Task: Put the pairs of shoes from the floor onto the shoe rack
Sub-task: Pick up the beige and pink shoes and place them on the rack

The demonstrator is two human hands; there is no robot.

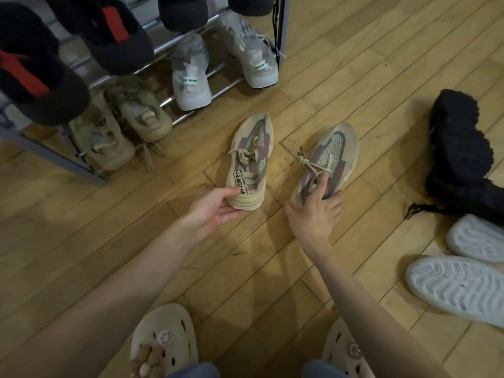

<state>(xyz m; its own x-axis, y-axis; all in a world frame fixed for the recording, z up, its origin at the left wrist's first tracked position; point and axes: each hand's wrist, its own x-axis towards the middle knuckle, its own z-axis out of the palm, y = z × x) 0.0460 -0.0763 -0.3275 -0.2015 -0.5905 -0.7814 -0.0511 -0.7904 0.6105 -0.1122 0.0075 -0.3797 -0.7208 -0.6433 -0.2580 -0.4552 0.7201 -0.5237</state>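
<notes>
Two hands: both on one beige-grey sneaker pair, on the floor (341, 64)
left grip: left hand (215, 207) curled round heel of left sneaker (249, 159), thumb on the heel tab, fingers under the sole
right grip: right hand (317, 211), fingers curled into the collar of right sneaker (326, 162), pinching it
sneakers: side by side, apart, toes toward the shoe rack (191, 77), laces tied
rack, bottom rail: tan pair (128, 124) at left end, white-grey pair (221, 66) at right end, heels outward
rack, upper rail: dark shoes with red insides (41, 75)
floor, right edge: black boot (461, 154) on its side, two white soles (458, 285) facing up
floor, near edge: person's feet in beige clogs (166, 339)
</notes>
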